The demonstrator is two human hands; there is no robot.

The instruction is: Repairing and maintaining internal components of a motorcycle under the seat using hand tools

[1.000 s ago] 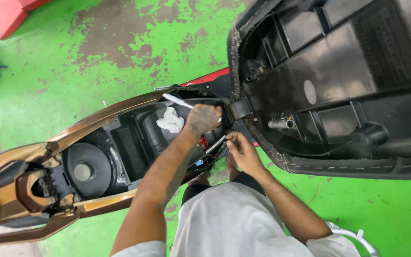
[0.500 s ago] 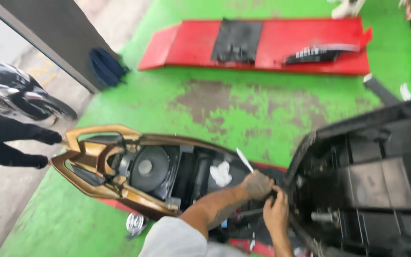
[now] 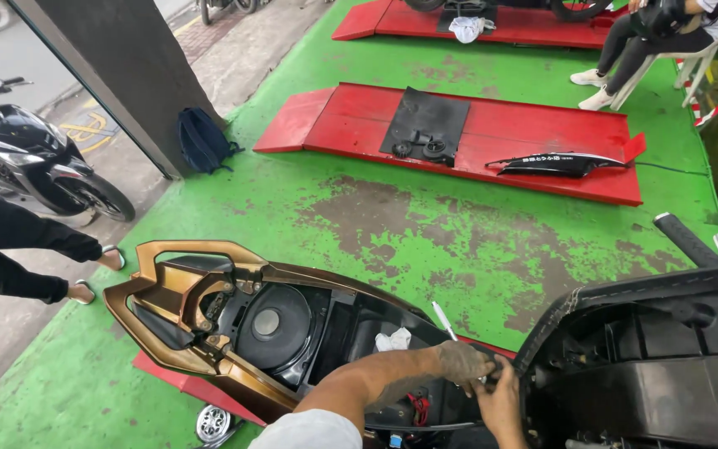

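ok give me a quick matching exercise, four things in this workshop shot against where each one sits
Things:
1. white rag
2. blue backpack
3. black body panel
4. left hand

Places:
A. on the red ramp
B. against the grey pillar
C. in the open under-seat compartment
D. by the hinge of the raised seat, next to the right hand

Pairs: 1-C, 2-B, 3-A, 4-D
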